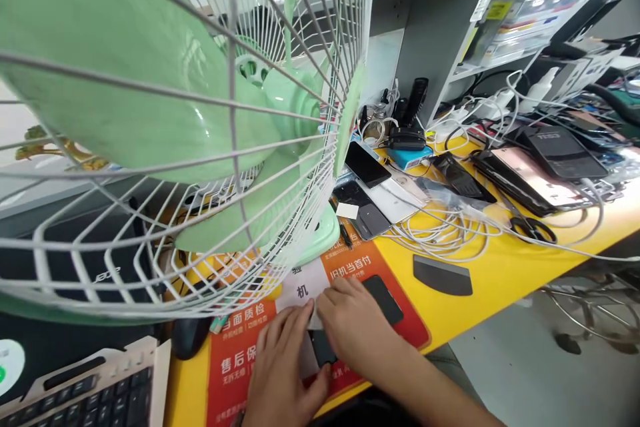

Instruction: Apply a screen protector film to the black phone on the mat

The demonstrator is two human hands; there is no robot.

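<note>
My left hand (285, 367) rests low over the red printed mat (240, 333), its thumb and fingers bracketing a dark flat phone (324, 347). From the right, my right hand (357, 323) reaches over that phone with curled fingers pressed together near its upper end. A small pale edge (314, 320) shows between the fingertips of both hands; its kind cannot be made out. The hands cover much of the phone. Just beyond my right hand, a second dark phone-like slab (383, 300) lies on the mat.
A green fan (295, 107) with a white wire cage looms close at the upper left. At left are a keyboard (90, 393) and black mouse (191, 330). Phones (367, 163), coiled white cables (445, 233), scissors (533, 230) and a dark curved piece (443, 275) lie on the yellow table.
</note>
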